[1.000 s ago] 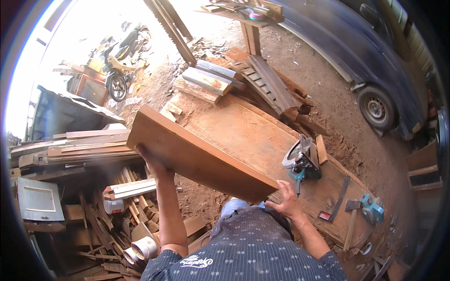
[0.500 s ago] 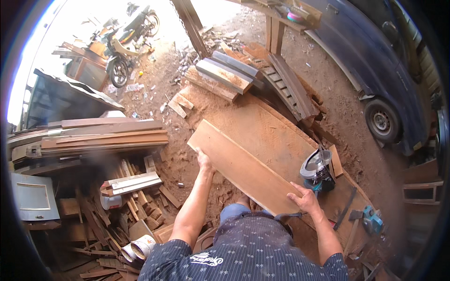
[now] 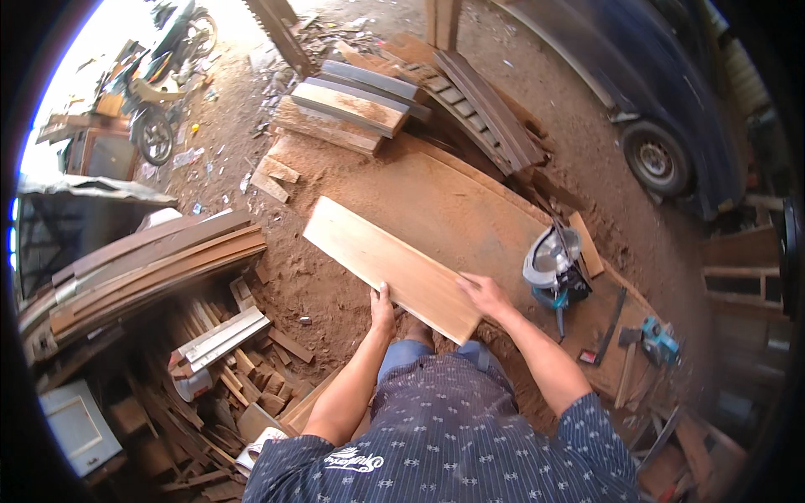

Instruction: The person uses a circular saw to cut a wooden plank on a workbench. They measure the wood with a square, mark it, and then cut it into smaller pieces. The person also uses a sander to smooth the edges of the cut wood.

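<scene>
A long pale wooden plank lies flat and slanted over the edge of a big brown board on the sawdust ground. My left hand grips the plank's near long edge. On the plank's near end rests my right hand, palm down with fingers spread over the top face. A circular saw stands just right of my right hand on the big board.
Stacked planks and a slatted pallet lie beyond the board. A pile of long boards and wood offcuts sit at my left. A dark vehicle stands at right, a motorbike at top left, a small teal tool at right.
The plank was held up on edge in front of me a second ago. It has been turned and lowered flat onto the big board, both hands staying on it.
</scene>
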The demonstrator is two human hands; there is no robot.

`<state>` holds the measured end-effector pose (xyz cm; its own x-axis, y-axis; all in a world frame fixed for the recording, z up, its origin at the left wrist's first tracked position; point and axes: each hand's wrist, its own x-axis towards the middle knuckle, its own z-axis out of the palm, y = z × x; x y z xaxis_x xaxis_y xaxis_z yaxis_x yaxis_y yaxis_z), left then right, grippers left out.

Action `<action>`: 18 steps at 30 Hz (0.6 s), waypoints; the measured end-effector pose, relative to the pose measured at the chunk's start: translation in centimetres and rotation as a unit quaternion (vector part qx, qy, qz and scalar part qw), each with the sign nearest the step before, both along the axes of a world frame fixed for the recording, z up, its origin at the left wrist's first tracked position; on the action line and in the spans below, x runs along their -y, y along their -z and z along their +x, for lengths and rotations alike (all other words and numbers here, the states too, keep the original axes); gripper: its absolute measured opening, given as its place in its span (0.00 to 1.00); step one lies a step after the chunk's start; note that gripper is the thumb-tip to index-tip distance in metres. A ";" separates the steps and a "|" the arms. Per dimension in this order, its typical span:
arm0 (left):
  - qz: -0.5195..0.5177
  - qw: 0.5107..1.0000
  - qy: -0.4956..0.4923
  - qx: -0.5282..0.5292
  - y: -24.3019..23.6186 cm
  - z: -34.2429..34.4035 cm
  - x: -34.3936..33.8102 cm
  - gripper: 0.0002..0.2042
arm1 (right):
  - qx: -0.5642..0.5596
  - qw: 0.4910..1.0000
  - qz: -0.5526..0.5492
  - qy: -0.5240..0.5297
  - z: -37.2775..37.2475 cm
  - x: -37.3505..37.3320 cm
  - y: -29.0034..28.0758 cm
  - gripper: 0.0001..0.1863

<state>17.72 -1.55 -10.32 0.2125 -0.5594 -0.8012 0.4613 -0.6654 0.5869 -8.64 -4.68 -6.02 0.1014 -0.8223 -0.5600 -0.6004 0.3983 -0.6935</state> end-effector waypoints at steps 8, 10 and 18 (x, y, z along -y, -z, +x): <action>-0.015 0.993 -0.080 -0.082 -0.9 0.4 1.9 0.33 | 0.047 0.996 0.022 0.073 10.3 5.0 3.6 0.29; -0.048 0.996 -0.048 -0.052 4.3 1.9 0.9 0.34 | 0.033 0.993 -0.007 0.113 10.1 4.3 4.2 0.27; 0.097 0.984 0.148 0.027 10.6 4.1 0.6 0.33 | -0.466 0.824 -0.018 -0.323 -7.6 -5.2 3.4 0.24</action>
<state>21.79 -2.15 -20.87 0.1088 -0.4410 -0.8909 0.2018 -0.8677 0.4542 -16.28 0.47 -9.41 0.0642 -0.7831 -0.6186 -0.9574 -0.2232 0.1832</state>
